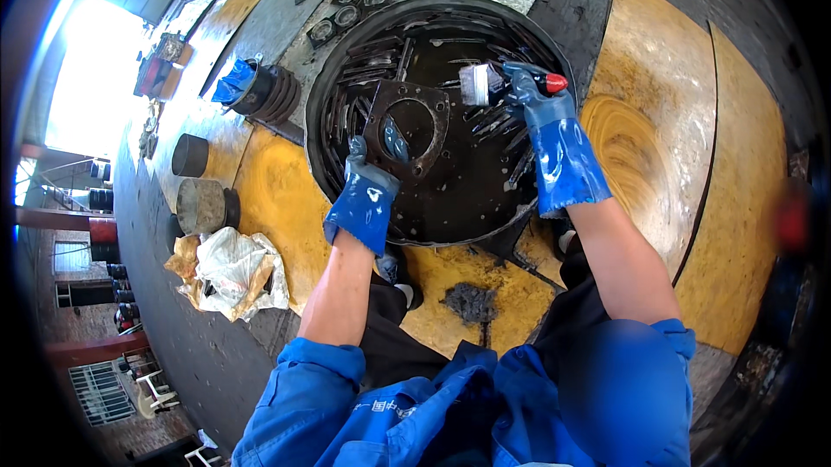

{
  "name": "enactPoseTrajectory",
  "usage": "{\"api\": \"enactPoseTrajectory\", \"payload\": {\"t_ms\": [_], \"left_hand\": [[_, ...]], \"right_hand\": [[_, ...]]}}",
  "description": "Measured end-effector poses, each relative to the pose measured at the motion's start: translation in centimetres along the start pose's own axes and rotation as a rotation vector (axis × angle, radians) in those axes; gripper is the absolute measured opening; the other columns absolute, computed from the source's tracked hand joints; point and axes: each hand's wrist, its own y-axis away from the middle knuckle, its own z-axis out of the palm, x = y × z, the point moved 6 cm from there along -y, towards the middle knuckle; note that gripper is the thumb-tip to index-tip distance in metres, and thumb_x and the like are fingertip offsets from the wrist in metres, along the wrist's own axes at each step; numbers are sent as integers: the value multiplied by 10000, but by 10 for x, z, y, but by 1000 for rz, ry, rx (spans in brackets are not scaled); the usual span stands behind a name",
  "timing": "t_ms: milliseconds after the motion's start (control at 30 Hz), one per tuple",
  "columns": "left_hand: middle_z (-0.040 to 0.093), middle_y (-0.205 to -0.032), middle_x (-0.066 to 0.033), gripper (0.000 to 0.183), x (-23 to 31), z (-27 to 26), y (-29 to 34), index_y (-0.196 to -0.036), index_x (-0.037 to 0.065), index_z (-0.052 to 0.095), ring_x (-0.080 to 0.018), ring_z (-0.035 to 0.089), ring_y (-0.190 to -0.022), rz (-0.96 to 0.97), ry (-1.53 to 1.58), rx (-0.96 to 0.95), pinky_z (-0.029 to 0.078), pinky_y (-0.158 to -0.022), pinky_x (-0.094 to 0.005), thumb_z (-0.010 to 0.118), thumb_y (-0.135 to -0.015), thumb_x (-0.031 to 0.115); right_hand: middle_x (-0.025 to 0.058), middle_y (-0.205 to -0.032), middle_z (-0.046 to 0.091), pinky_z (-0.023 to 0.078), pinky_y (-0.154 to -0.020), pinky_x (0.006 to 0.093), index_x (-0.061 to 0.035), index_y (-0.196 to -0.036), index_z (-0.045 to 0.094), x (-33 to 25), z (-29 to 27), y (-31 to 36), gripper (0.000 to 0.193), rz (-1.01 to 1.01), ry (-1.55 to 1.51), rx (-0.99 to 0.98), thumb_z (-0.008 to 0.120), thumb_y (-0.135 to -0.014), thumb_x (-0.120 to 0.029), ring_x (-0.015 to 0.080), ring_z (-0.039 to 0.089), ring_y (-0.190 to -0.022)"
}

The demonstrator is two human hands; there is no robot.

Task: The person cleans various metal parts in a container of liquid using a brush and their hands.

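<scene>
My left hand, in a blue rubber glove, grips a dark metal flange plate by its lower left side. The plate has a large round hole and small holes near its corners; gloved fingertips show through the big hole. My right hand, gloved alike, is closed round a paintbrush with pale bristles and a red handle end. The bristles point left, a short way off the plate's right edge. Both hands are over a wide round tub of dark liquid, with many thin metal strips around its inside.
Ring-shaped metal parts lie beyond the tub. Left of it are a dark ribbed cylinder with blue gloves or cloth on top, short pipe sections and a crumpled white bag. A dark fibrous clump lies on the yellow floor plate.
</scene>
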Motion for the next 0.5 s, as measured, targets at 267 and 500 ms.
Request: {"api": "enactPoseTrajectory", "payload": {"t_ms": [267,500], "left_hand": [[605,-1398,-143,492,-63,39,32,-1406,94,565,-373,583,-1254,-268,89,-312,447,-1086,-594,531,-987,350],[732,-1133,-97,371,-74,8,24,-1193,65,679,-276,707,-957,-263,-17,39,591,-826,-452,519,-1028,356]], "right_hand": [[77,-1010,740,537,-824,264,0,-1127,707,36,19,11,230,415,-435,19,674,-963,-158,129,680,-872],[80,-1006,739,536,-810,263,-4,-1125,710,57,38,22,248,533,-551,17,678,-962,-188,132,678,-854]]}}
